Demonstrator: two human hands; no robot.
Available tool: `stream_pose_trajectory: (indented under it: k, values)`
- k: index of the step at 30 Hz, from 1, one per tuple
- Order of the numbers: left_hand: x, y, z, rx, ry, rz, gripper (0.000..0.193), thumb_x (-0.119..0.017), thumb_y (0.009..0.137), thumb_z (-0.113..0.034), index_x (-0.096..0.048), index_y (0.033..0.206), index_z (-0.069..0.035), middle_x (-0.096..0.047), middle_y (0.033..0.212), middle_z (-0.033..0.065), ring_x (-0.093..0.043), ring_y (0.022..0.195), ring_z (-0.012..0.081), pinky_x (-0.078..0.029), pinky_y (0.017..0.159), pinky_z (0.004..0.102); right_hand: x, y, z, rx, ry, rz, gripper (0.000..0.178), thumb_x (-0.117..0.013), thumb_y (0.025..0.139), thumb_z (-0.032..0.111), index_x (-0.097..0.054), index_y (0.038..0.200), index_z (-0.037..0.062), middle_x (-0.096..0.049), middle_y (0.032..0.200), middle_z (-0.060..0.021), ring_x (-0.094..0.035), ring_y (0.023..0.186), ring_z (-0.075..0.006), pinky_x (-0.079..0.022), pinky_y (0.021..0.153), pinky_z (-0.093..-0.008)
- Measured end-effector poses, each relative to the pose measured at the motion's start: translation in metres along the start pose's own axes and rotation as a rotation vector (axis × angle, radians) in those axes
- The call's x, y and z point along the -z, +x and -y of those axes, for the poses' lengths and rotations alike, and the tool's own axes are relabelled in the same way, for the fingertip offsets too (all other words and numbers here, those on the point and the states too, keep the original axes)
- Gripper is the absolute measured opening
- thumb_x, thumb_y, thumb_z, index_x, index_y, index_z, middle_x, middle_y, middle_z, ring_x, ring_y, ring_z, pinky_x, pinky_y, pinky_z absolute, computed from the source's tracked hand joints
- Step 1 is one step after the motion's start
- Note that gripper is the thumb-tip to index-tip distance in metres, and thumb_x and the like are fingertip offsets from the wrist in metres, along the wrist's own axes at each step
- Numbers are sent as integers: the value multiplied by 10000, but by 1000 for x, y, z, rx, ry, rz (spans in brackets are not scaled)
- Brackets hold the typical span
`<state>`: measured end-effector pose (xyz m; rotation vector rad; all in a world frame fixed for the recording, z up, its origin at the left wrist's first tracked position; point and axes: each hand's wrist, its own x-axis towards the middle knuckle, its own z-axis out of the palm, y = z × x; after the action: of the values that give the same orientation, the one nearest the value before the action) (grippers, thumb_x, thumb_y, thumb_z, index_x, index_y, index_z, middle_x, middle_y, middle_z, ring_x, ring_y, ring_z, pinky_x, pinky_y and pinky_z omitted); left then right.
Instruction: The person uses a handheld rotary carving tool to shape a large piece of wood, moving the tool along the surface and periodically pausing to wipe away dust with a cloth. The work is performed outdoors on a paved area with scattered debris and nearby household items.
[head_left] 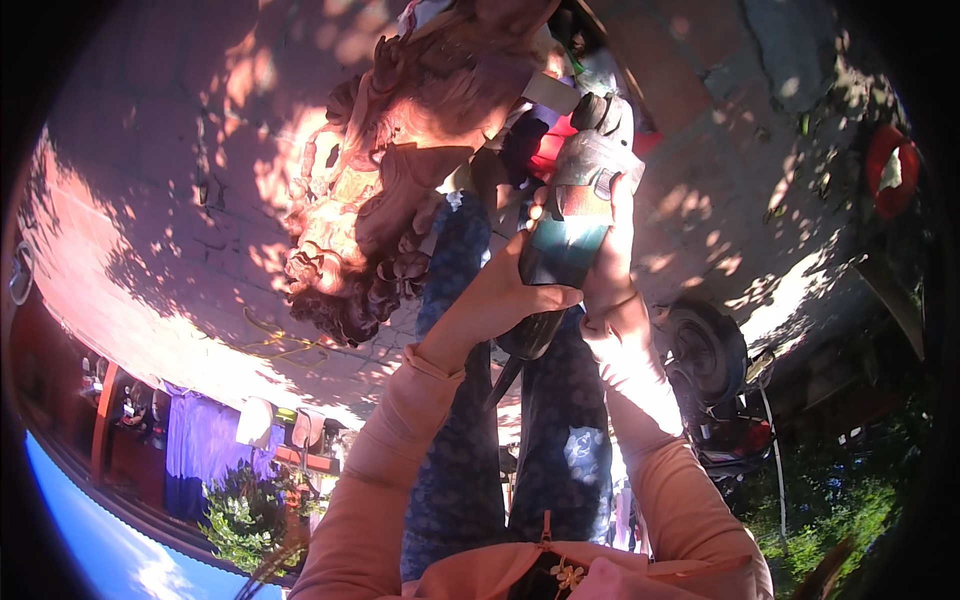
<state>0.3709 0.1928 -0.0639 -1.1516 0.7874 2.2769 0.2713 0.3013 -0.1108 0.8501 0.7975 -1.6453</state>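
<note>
An angle grinder (568, 245), dark teal with a grey metal head, is held up in front of my legs by both hands. Its dark cord hangs from the rear end. My left hand (500, 290) wraps the body from the left, thumb laid across it. On the other side, my right hand (608, 265) grips the body, with fingers reaching up along the head. Whether a disc is fitted cannot be made out. Close by on the left stands a large reddish-brown wood carving (385, 180) with curled, knotty edges, touched by neither hand.
Red and dark cloths (552, 145) lie bundled beyond the grinder. A thin yellow cord (280, 338) lies on the paved ground at left. To the right are a wheel (705, 350) of a parked vehicle and a red round object (893, 172). Purple cloth (205, 440) hangs at lower left.
</note>
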Motion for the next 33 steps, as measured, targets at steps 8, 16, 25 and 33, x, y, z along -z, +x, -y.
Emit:
stream_pose_trajectory:
  k: [8,16,25,33]
  values:
    - [-3,-5,10,-44,-56,3,656,-788,730,-126,-450,1275,11,-598,1050,49,-571,947,113,-473,846,277,-5,-3,2,-36,37,-18,701,-446,901,632,-559,1126,-23,-641,915,-153,-647,798,-237,-547,732,-364]
    - [-5,-21,8,6,-10,-53,642,-783,733,-126,-452,1266,10,-598,1012,45,-575,910,111,-478,819,275,1,-12,-13,-128,65,-48,703,-442,908,626,-555,1127,-32,-642,914,-160,-647,802,-250,-544,744,-369]
    - [-20,3,4,14,128,-124,636,-797,734,-149,-467,1256,6,-590,1067,53,-557,966,119,-463,857,279,16,2,8,-85,182,105,722,-408,926,613,-540,1152,-60,-641,937,-171,-646,824,-267,-542,762,-387]
    - [-32,7,12,8,75,-135,627,-801,744,-165,-469,1249,2,-589,1066,61,-565,973,132,-461,872,287,26,9,18,-162,214,189,735,-398,927,619,-527,1168,-64,-635,966,-192,-651,823,-292,-547,767,-412]
